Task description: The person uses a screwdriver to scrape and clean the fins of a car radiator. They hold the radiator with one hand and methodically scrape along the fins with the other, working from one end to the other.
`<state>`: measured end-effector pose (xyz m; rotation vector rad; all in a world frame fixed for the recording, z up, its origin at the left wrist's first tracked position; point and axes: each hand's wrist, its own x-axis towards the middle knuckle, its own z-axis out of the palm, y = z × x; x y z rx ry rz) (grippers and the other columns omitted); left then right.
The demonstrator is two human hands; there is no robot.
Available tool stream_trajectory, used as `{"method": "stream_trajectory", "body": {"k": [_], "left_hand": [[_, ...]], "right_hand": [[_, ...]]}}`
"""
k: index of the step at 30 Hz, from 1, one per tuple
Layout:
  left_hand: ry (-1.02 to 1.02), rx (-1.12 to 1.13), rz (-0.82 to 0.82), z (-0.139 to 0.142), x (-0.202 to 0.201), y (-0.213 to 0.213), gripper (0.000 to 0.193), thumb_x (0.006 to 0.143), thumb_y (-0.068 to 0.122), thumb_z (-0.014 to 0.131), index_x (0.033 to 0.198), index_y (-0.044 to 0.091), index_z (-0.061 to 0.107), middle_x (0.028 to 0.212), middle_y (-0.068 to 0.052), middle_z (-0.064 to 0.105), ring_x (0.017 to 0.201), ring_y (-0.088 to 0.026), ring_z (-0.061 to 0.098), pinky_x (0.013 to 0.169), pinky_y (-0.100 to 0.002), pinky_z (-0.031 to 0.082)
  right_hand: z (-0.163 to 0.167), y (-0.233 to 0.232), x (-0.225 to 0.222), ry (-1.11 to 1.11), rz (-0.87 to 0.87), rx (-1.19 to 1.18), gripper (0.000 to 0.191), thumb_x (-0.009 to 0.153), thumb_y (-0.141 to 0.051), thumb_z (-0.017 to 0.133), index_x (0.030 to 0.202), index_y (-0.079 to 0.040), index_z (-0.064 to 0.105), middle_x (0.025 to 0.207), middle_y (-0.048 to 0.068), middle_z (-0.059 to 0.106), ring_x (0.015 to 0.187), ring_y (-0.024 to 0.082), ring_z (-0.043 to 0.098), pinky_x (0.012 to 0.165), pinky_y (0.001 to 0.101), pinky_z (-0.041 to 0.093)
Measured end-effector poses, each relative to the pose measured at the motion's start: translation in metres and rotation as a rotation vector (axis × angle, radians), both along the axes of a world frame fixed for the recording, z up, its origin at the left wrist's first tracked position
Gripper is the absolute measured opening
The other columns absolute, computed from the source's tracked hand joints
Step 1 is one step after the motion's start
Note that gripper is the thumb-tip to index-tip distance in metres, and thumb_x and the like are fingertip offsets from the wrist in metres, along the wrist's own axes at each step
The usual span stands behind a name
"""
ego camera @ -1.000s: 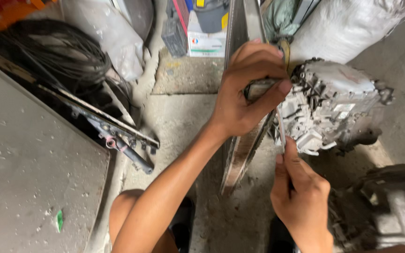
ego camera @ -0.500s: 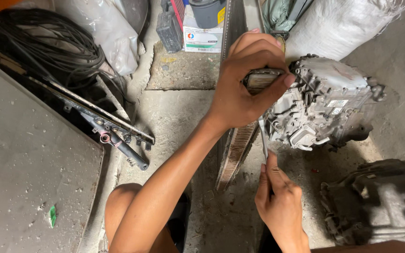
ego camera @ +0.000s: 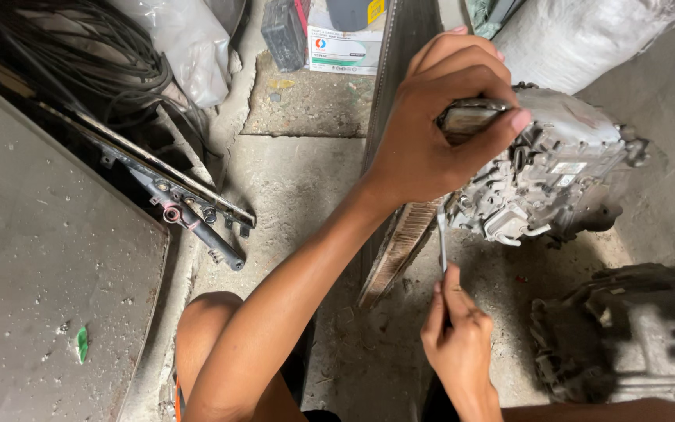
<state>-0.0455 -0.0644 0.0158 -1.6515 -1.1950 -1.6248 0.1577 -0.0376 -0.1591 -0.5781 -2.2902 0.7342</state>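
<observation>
L hand [ego camera: 431, 148] reaches across a long upright radiator-type panel [ego camera: 400, 234] w/ finned edge, fingers [ego camera: 470, 82] curled over and clamped on its top edge, thumb pressing by a metal bracket [ego camera: 470, 117]. Panel stands on edge on the concrete floor [ego camera: 298, 187], running from the far edge toward the person's knees. R hand [ego camera: 458, 336] sits lower, near the floor's near edge, fingers pinched together on a thin metal tool [ego camera: 441, 242]; tool points up, tip at the panel's side, just beside a grey cast engine part [ego camera: 556, 172]. That part lies touching or v. close to the panel's right side, can't tell which. Second dark, dirty casting [ego camera: 634, 336] near the right edge. Left: grey sheet [ego camera: 41, 258], black rail w/ fittings [ego camera: 189, 211], coil of cables [ego camera: 80, 55]. Far edge: white sacks [ego camera: 580, 31], small carton [ego camera: 345, 47].
</observation>
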Motion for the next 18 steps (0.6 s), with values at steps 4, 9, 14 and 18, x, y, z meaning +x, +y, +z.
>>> {"method": "stream_trajectory", "body": {"k": [4,9,14,18], "left_hand": [[0.009,0.032,-0.020,0.003,0.002,0.000,0.014,0.090,0.021,0.076,0.084,0.010,0.070,0.092,-0.002,0.068,0.107,-0.021,0.062,0.105,-0.038,0.043],[-0.004,0.036,-0.048,0.006,0.005,-0.001,0.015,0.090,0.017,0.076,0.082,0.009,0.067,0.089,-0.002,0.065,0.099,-0.019,0.061,0.093,-0.033,0.044],[0.002,0.060,-0.088,0.011,0.008,0.000,0.015,0.092,0.017,0.076,0.083,0.010,0.066,0.088,0.000,0.064,0.093,-0.017,0.061,0.089,-0.032,0.044],[-0.016,0.060,-0.054,0.009,0.011,-0.001,0.014,0.092,0.016,0.075,0.084,0.010,0.065,0.088,0.001,0.064,0.090,-0.015,0.059,0.091,-0.032,0.039]], "right_hand": [[-0.017,-0.005,0.008,0.062,0.005,0.113,0.045,0.090,0.009,0.063,0.134,0.013,0.059,0.079,0.024,0.070,0.057,0.023,0.069,0.051,0.0338,0.053],[-0.023,-0.002,0.008,0.070,-0.016,0.100,0.046,0.089,0.009,0.064,0.134,0.012,0.059,0.084,0.028,0.072,0.056,0.021,0.070,0.048,0.0335,0.053],[-0.033,-0.005,0.006,0.061,-0.031,0.075,0.046,0.090,0.008,0.064,0.136,0.012,0.059,0.083,0.028,0.072,0.057,0.023,0.071,0.049,0.0339,0.053],[-0.052,-0.008,0.010,0.060,-0.032,0.070,0.044,0.090,0.008,0.064,0.134,0.013,0.060,0.085,0.030,0.071,0.059,0.024,0.072,0.049,0.0344,0.053]]}}
